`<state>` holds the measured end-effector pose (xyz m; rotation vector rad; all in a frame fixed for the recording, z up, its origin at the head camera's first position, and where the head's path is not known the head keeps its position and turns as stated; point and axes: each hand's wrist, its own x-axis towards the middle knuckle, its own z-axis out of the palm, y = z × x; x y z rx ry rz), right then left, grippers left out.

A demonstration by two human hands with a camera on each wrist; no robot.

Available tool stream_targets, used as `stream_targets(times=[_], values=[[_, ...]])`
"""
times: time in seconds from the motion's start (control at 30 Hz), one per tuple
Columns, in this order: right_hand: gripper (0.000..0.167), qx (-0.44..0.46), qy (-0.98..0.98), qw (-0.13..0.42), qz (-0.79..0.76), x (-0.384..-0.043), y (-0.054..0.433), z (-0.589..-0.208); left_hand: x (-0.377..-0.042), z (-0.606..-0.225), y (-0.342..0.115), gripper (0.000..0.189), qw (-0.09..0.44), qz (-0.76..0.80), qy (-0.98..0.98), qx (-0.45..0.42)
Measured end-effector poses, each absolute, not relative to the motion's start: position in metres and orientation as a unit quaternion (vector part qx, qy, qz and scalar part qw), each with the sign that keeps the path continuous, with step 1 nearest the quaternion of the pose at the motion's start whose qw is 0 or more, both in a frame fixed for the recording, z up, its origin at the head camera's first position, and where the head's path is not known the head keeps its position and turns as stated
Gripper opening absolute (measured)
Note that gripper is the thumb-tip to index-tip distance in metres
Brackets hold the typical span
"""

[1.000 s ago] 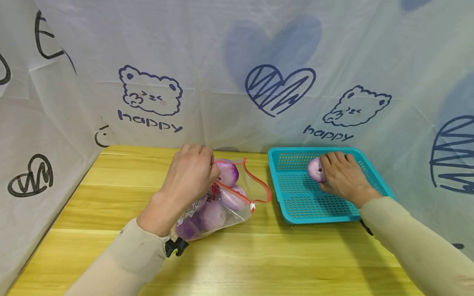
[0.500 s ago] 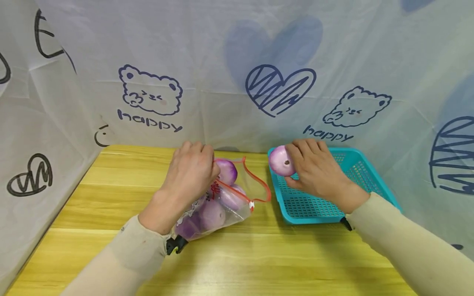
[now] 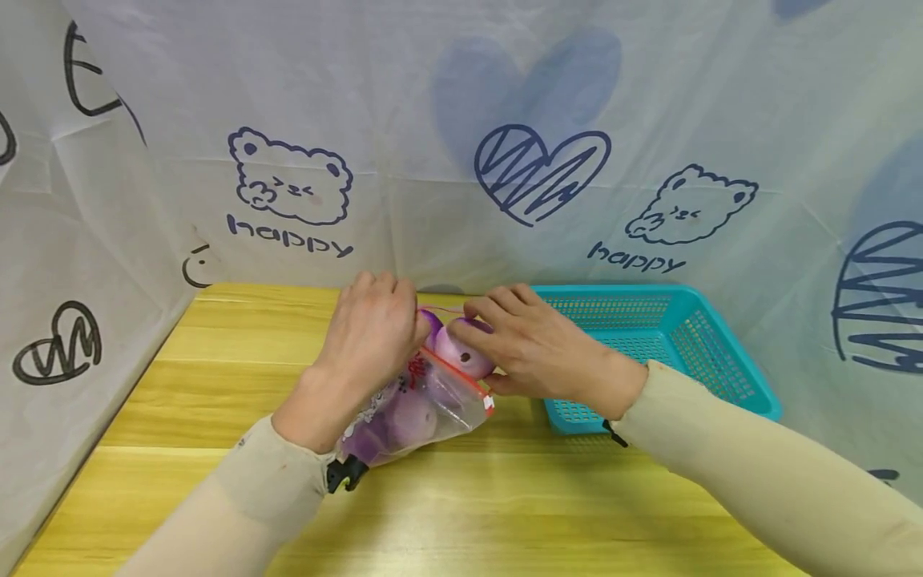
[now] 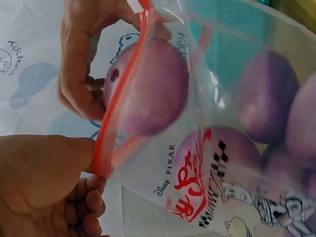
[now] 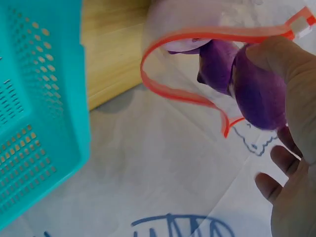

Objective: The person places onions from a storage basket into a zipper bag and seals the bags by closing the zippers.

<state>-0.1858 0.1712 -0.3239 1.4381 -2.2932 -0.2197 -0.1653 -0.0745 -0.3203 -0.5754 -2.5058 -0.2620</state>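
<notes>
A clear zip bag with a red zip edge and printed lettering stands on the table, several purple onions inside it. My left hand pinches the red edge of its mouth between thumb and fingers, as the left wrist view shows. At that mouth my right hand holds another onion by thumb and fingertips. In the left wrist view this onion lies partly behind the red zip strip. The right wrist view shows the white slider close to my right thumb.
Just right of the bag, a turquoise perforated basket sits on the wooden table, partly hidden by my right forearm. A printed white cloth hangs behind the table, with another along the left.
My right hand has lifted the onion out of the basket and carried it left to the bag's mouth. My left hand stays in place, still pinching the bag's edge.
</notes>
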Motion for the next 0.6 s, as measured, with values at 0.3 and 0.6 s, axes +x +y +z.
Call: stream_targets(times=[0.3,0.6], values=[[0.083,0.521,-0.822,0.222,-0.060,-0.182,0.164,-0.334,-0.163,-0.313,-0.079,0.021,0.259,-0.132,-0.942,-0.168],[0.036,0.303,-0.947,0.066,0.082,-0.163,0.191,-0.352,-0.161,-0.307,-0.090,0.020,0.226,-0.156,-0.953,-0.127]])
